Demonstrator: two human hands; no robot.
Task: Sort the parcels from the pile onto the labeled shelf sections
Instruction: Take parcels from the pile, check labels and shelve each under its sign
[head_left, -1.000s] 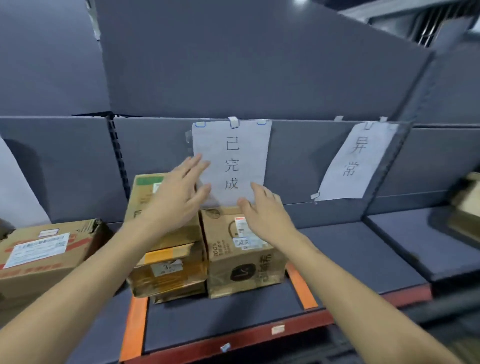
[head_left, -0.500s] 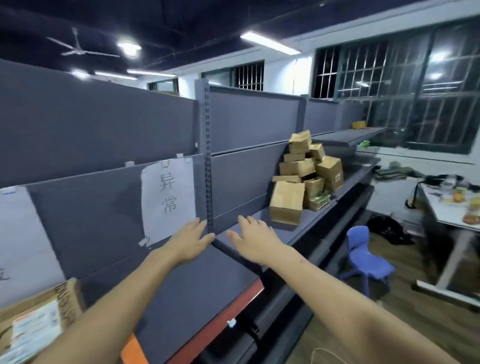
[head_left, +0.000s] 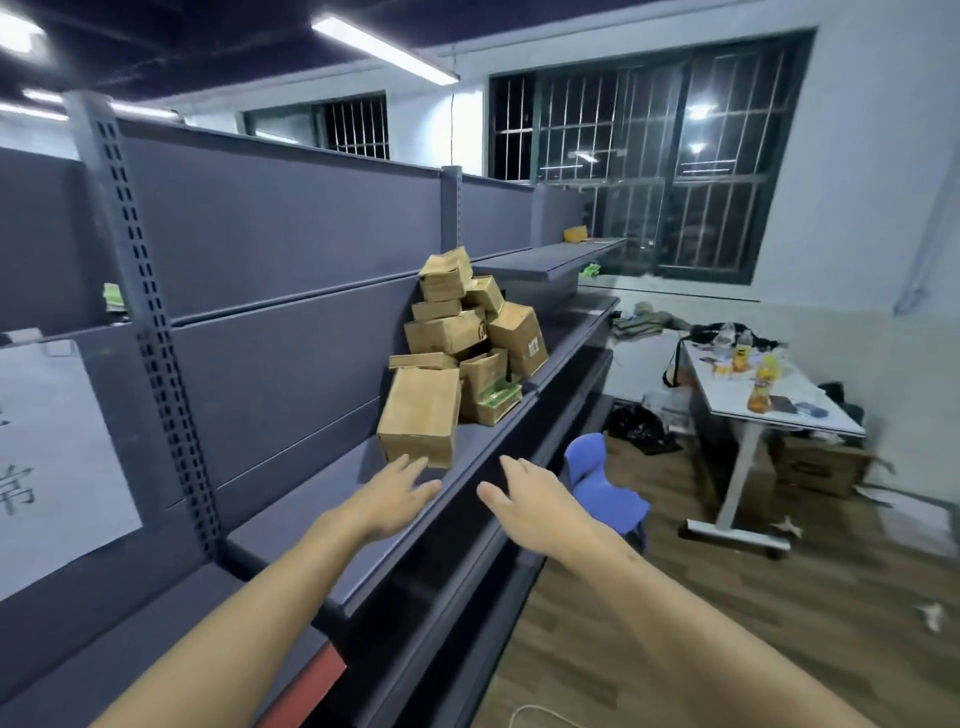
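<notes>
Both grips are hanging open and holding nothing: the left grip (head_left: 395, 501) and the right grip (head_left: 527, 501) are showing spread, relaxed fingers. The pile of parcels (head_left: 470, 332) is sitting on the shelf (head_left: 311, 509). The front parcel (head_left: 421, 415) is standing at the pile's near end, with its long axis upright and leaning slightly. The left grip is hovering just in front of the front parcel, in line with its near face. The right grip is hovering to the right of the front parcel, out past the shelf lip. Judgement: the left grip is the nearer one, and the right grip will need to cross inward over the lip.
</notes>
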